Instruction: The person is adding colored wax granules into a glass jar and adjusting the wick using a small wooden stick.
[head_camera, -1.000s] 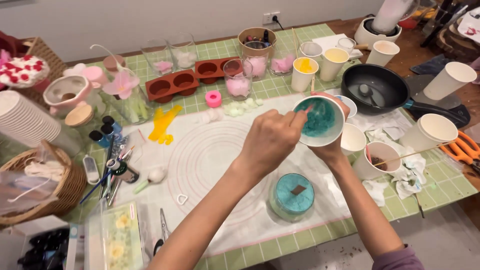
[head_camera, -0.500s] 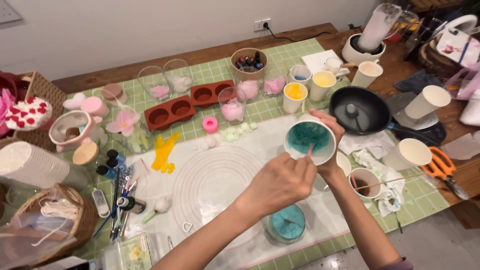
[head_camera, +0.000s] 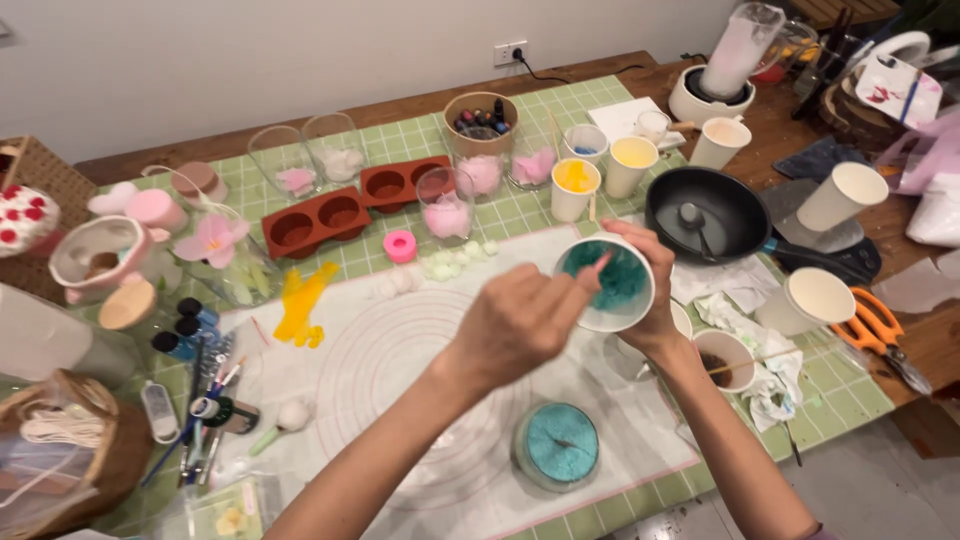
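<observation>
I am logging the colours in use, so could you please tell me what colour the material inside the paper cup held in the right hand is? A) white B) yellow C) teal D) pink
C: the cup held by the right hand is coated inside with teal material, which the left hand works with a thin stick.

Left arm (head_camera: 400, 440): we see it bare to the elbow, no sleeve, no watch.
Right arm (head_camera: 730, 440): bare, a purple sleeve edge by the frame's bottom.
Fingers (head_camera: 560, 300): we spot no rings.
</observation>
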